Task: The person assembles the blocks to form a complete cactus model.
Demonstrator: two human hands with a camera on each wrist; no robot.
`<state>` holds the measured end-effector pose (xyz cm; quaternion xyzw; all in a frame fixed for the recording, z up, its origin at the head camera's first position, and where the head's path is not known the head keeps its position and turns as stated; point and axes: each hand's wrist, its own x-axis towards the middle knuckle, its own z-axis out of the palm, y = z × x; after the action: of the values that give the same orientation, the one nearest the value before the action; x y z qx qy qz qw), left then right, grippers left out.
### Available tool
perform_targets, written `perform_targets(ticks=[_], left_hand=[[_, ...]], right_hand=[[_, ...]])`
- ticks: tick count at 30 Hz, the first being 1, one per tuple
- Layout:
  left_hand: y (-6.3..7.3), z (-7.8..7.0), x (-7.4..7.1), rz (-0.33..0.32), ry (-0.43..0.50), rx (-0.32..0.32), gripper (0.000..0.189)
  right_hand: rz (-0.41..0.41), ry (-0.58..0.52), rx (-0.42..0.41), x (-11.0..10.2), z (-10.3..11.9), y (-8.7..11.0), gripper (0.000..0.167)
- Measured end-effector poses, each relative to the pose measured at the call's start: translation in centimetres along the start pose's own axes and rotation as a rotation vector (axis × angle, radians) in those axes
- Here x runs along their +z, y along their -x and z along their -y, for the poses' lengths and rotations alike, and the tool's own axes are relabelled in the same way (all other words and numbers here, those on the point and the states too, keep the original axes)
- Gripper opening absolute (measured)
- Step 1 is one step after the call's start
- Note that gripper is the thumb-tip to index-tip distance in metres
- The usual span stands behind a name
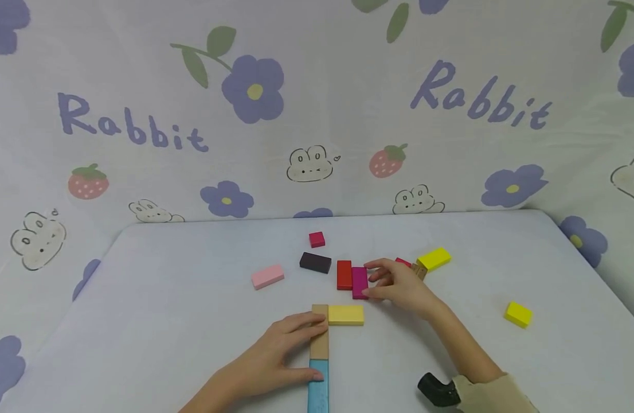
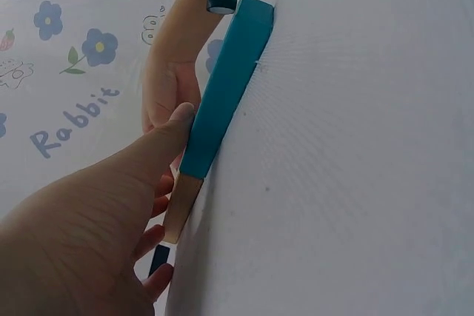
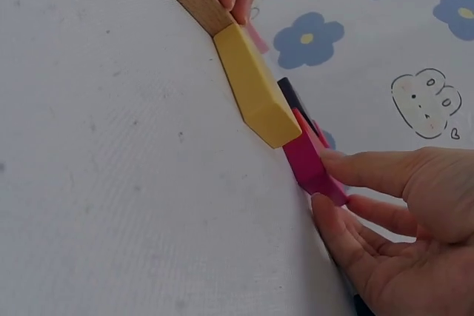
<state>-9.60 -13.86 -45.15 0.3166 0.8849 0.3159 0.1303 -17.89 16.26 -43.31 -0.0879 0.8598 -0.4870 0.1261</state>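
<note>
My left hand (image 1: 276, 355) lies along two end-to-end blocks. Its thumb touches the blue block (image 1: 318, 396), while its extended fingers rest on the tan wooden block (image 1: 319, 346). A pale yellow block (image 1: 346, 315) sticks out rightward from the tan block's far end. With thumb and finger my right hand (image 1: 403, 289) pinches a magenta block (image 1: 360, 284), which stands side by side with a red block (image 1: 344, 275). The right wrist view shows the fingertips at the magenta block (image 3: 302, 159), just past the yellow block's end. Part of the tan block is hidden under the left fingers.
A dark block (image 1: 315, 263), a pink block (image 1: 267, 276) and a small crimson block (image 1: 317, 239) lie further back. Behind the right hand are a bright yellow block (image 1: 434, 259) and a partly hidden brown one (image 1: 419, 271). Another yellow block (image 1: 518, 314) lies far right.
</note>
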Motion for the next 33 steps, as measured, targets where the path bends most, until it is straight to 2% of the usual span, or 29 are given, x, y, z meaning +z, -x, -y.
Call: perform_targets(ticks=[12, 33], left_hand=[[-0.02, 0.07, -0.12, 0.001, 0.005, 0.010, 0.073], [0.02, -0.30, -0.11, 0.016, 0.011, -0.020, 0.073]], right_hand=[[0.023, 0.014, -0.021, -0.11, 0.18, 0.17, 0.056], [0.050, 0.021, -0.036, -0.25, -0.17, 0.26, 0.055]])
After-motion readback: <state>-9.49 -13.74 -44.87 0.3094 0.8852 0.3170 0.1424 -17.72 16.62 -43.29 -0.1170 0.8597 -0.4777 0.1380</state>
